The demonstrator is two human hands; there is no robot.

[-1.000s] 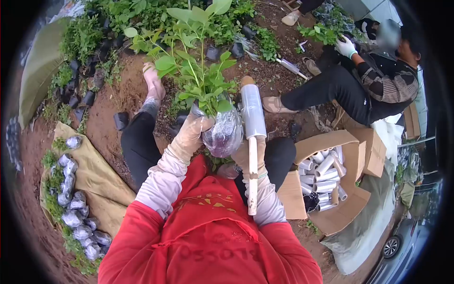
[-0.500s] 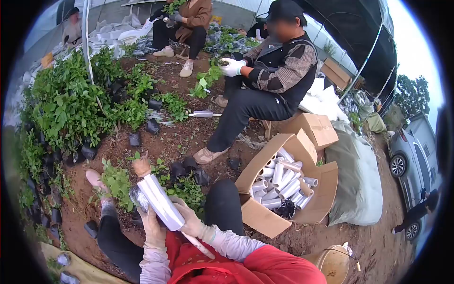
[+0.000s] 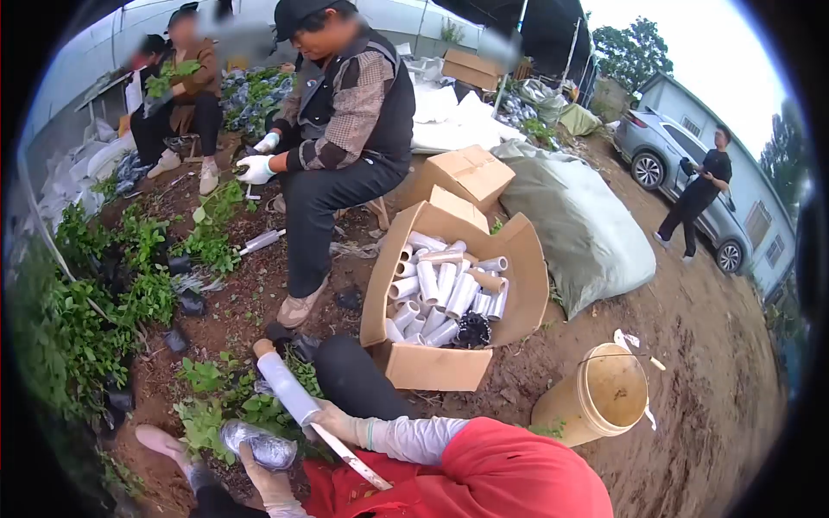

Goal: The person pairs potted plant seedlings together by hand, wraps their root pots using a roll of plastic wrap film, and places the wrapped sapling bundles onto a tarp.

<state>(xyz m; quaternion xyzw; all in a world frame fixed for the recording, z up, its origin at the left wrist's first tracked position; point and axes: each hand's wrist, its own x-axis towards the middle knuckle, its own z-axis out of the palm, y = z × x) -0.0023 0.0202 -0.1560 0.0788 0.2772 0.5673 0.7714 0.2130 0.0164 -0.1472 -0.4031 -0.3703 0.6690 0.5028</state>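
Note:
My left hand (image 3: 262, 476) is closed around a seedling (image 3: 257, 444) whose root ball is wrapped in shiny clear film. Its green leaves (image 3: 204, 420) point left, over the soil. In my right hand (image 3: 338, 423) is a roll of plastic film (image 3: 287, 386), gripped near its lower end. A pale stick (image 3: 350, 459) runs through the roll towards my red clothing, and a brown core end shows at the top. The wrapped root ball is apart from the roll, just below and left of it.
An open cardboard box (image 3: 436, 367) of film rolls stands ahead. A bucket (image 3: 580, 393) is at right, a large pale sack (image 3: 574, 226) behind. A co-worker (image 3: 358, 112) in white gloves sits ahead; others sit farther back. Potted seedlings (image 3: 65, 345) crowd the left. A person (image 3: 698, 190) stands by a car.
My view has turned right. The seedling in my left hand has moved away from the film roll, down and left. My right hand still holds the roll.

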